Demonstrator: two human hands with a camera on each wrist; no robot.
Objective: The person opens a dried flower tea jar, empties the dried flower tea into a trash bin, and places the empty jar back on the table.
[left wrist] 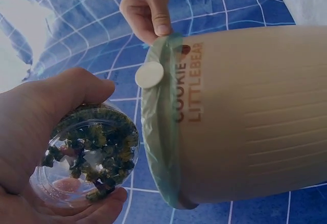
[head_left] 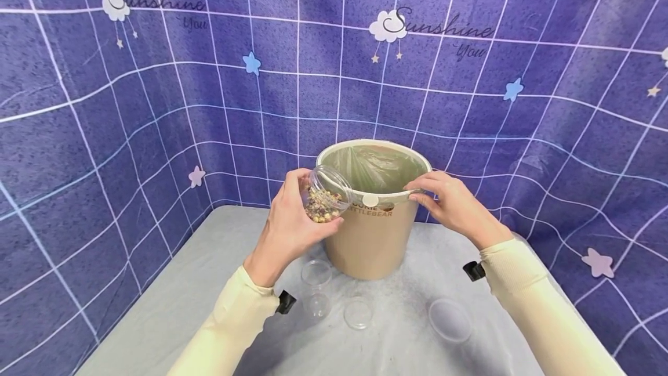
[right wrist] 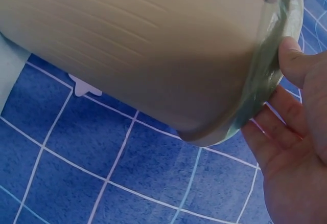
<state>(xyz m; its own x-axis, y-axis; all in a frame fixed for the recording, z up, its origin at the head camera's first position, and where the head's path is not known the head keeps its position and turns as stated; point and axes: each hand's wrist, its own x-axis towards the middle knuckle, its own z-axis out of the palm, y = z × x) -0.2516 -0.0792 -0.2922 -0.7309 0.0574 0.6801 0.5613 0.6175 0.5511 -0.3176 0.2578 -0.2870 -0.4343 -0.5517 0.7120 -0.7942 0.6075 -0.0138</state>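
Observation:
My left hand (head_left: pixel 289 225) grips a clear plastic jar (head_left: pixel 330 181), tilted with its mouth toward the bin's near left rim. Small dried flower buds (head_left: pixel 320 208) lie along the jar's lower side; in the left wrist view the dried bits (left wrist: pixel 97 150) look dark and yellowish. Beside the jar stands a beige trash bin (head_left: pixel 367 248), lined with a thin translucent green bag (head_left: pixel 365 167) folded over its edge. At the right side of that rim, my right hand (head_left: pixel 459 206) pinches the edge and bag between thumb and fingers. The bin's bottom is hidden.
On the grey tabletop (head_left: pixel 235 260) in front of the bin lie several clear round pieces, among them a lid-like disc (head_left: pixel 358 313) and a larger one (head_left: pixel 450 320) at the right. A blue grid-patterned curtain (head_left: pixel 292 103) hangs behind and at both sides.

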